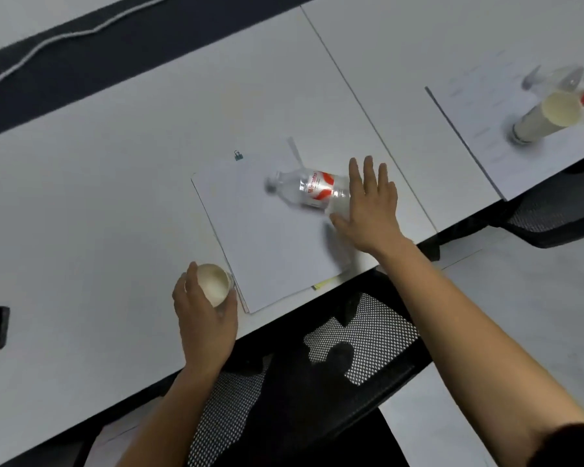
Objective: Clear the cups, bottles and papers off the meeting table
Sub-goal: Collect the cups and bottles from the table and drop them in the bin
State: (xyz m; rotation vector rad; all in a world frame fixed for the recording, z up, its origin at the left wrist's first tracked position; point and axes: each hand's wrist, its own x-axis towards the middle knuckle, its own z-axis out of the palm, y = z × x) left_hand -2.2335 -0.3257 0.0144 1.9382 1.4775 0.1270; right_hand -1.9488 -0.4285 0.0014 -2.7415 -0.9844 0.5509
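Gripping the cream paper cup (213,286) low in frame with our left hand (204,320), we should curl our spread right hand (371,203) round the clear red-labelled plastic bottle (314,188) lying on white papers (267,241) mid-frame.

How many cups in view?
2: near cup in the left hand at the table edge; far cup on the paper at right. More may lie outside the frame.

Reaches forward over the surface with both forearms bare, a dark sleeve (577,443) showing only at the right upper arm. Grips a cup (214,281) from the near side with the left hand (204,318), fingers and thumb curled round its wall. Stretches the right arm farther out, holding the right hand (371,203) palm down, fingers straight and spread, thumb pointing left.
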